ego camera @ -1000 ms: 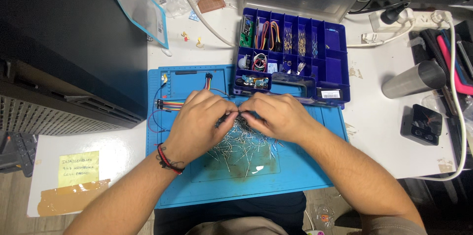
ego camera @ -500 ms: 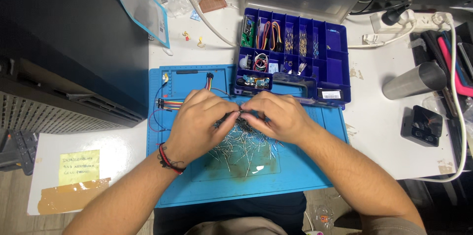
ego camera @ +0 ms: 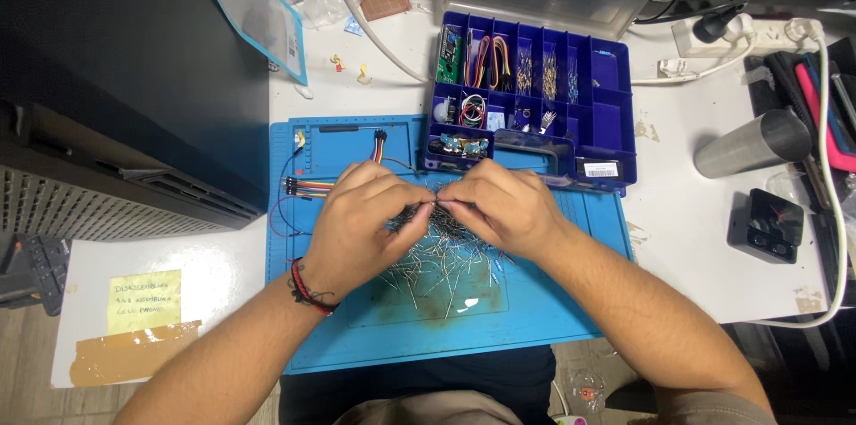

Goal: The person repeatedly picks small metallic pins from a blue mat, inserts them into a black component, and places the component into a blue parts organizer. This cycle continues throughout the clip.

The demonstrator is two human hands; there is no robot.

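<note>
Little has moved since the earlier frames: both hands stay over the same heap, their fingertips drawn a shade closer together. The left hand (ego camera: 361,224) (a red and black cord bracelet (ego camera: 308,289) circles its wrist) and the right hand (ego camera: 504,208) meet thumb to forefinger above the pile of thin metal pins (ego camera: 441,260), each pinching what looks like a few of them between the tips; exactly how many cannot be told. The pins are slim, straight and silvery, lying criss-cross in a loose, bristly mound on the middle of the blue mat (ego camera: 357,336), which is smooth and rubbery with shallow moulded trays along its top edge.

Just past the left hand, striped ribbon wires (ego camera: 310,185) with black plugs lie on the mat. Beyond the hands sits a dark blue plastic box (ego camera: 615,126), split into many small square compartments holding coloured wire loops, small parts and a green circuit board. Farther right on the white table (ego camera: 678,211) lies a grey ribbed cylinder (ego camera: 753,144), and near the left edge a yellow note (ego camera: 144,300).
</note>
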